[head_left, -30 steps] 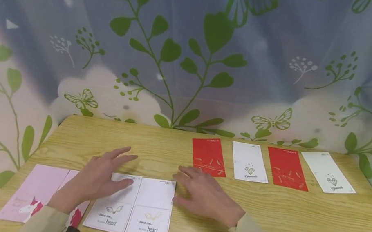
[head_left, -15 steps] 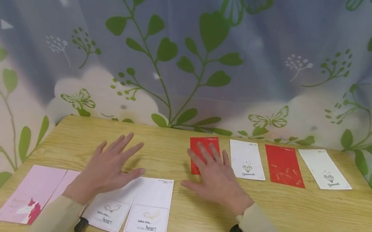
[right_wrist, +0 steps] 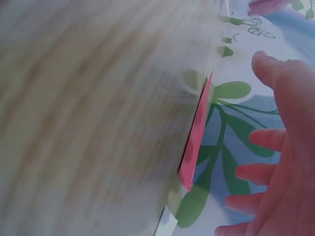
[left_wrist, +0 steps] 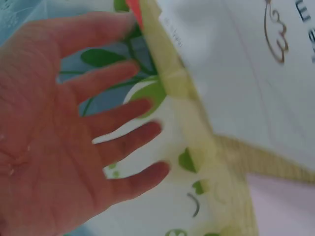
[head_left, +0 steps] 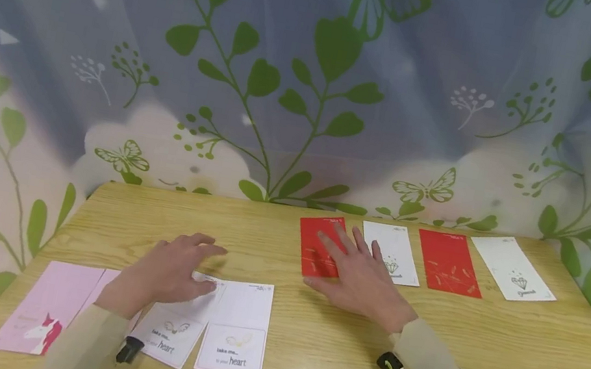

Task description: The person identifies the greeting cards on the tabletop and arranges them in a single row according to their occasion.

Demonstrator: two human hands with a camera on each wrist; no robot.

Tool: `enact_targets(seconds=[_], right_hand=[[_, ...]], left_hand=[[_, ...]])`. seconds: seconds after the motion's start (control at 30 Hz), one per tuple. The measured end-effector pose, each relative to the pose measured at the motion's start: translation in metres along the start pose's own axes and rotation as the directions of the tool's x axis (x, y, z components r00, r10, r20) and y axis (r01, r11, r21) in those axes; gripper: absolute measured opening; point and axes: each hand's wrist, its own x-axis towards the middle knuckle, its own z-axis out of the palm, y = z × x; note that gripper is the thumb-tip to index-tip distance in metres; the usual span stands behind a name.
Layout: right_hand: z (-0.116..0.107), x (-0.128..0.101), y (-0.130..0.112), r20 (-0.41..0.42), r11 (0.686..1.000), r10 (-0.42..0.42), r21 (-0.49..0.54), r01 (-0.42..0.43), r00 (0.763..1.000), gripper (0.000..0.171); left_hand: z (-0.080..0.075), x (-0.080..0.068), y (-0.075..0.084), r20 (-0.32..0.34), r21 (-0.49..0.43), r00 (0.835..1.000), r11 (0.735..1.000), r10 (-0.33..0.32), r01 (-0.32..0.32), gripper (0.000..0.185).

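Observation:
My left hand (head_left: 167,271) hangs over the top of a white card with printed wings (head_left: 171,334), covering part of it. In the left wrist view this hand (left_wrist: 93,123) has its fingers apart and nothing in the palm. A second white wings card (head_left: 239,310) lies beside the first. Over the left-hand red card (head_left: 313,250) and the lower corner of a white diamond card (head_left: 389,240) is my right hand (head_left: 367,283). The right wrist view shows that hand (right_wrist: 280,167) with spread fingers, apart from the red card (right_wrist: 197,137) and holding nothing.
Two pink cards lie at the left; the outer one (head_left: 45,305) shows a unicorn, and my left arm partly hides the other (head_left: 101,292). Another red card (head_left: 450,264) and a diamond card (head_left: 514,269) lie at the back right. A printed curtain (head_left: 267,74) stands behind the wooden table (head_left: 451,344).
My right hand has moved right and away from me, from beside the wings cards to over the red card. The left hand rose, then came back lower. The left wings card is now slightly more tilted.

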Motion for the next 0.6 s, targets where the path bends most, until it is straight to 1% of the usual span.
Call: enact_targets(seconds=[0.03,0.13,0.2,0.27,0.37,0.47,0.53,0.6], right_hand=[[0.001,-0.001,0.000,0.003,1.000,0.000,0.009,0.000,1.000,0.086],[0.003,-0.002,0.001,0.012,1.000,-0.006,0.018,0.006,1.000,0.085],[0.003,-0.003,0.000,0.025,1.000,-0.015,0.022,0.014,1.000,0.084],[0.003,-0.003,-0.003,0.042,0.999,-0.043,0.028,0.042,0.998,0.082],[0.003,-0.004,-0.014,0.071,0.993,-0.114,0.043,0.112,0.991,0.077],[0.005,-0.005,-0.031,0.105,0.978,-0.204,0.060,0.198,0.973,0.072],[0.008,-0.006,-0.043,0.133,0.969,-0.242,0.077,0.234,0.961,0.071],[0.012,-0.007,-0.054,0.165,0.964,-0.264,0.086,0.253,0.950,0.070]], left_hand=[[-0.002,-0.004,-0.001,0.025,-0.014,1.000,1.000,0.001,-0.001,0.051],[-0.005,-0.013,-0.002,0.106,-0.066,0.994,0.997,-0.024,0.031,0.051],[-0.004,-0.017,-0.002,0.158,-0.092,0.986,0.994,-0.050,0.065,0.049],[-0.002,-0.020,-0.002,0.201,-0.101,0.977,0.990,-0.076,0.097,0.049],[0.001,-0.022,-0.004,0.216,-0.091,0.971,0.988,-0.100,0.122,0.049],[0.004,-0.025,-0.004,0.205,-0.069,0.971,0.988,-0.124,0.140,0.049],[0.005,-0.027,-0.003,0.195,-0.061,0.972,0.987,-0.132,0.146,0.048],[0.007,-0.027,-0.002,0.181,-0.055,0.975,0.989,-0.129,0.141,0.048]])
